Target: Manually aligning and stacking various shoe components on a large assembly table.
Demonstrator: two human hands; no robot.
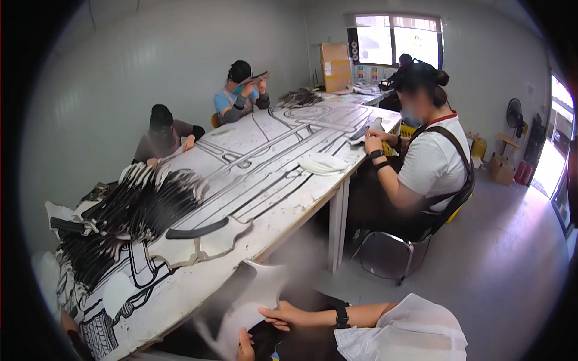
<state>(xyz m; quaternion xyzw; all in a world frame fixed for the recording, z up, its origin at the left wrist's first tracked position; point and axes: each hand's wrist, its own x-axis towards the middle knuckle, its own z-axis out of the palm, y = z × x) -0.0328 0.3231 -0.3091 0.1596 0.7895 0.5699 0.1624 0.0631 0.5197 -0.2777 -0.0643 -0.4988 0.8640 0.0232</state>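
A pale, curved sheet-like piece with pointed, scalloped ends [251,295] is held low, just off the table's near edge; its lower part is blurred. My right hand [284,316] comes in from the right, a dark band on its wrist, thumb laid on the piece and fingers curled at its edge. Only part of my left hand [245,346] shows at the lower rim, its thumb up against the same piece. On the table in front lies a similar pale scalloped piece [241,233] bearing a long black strip [197,229].
Stacked black-and-pale pieces [138,201] cover the table's left end. Black line drawings mark the long white table [271,162]. A co-worker in a white shirt [430,159] sits on the right; two more [165,138] [241,99] sit across. A metal-legged chair [391,243] stands nearby.
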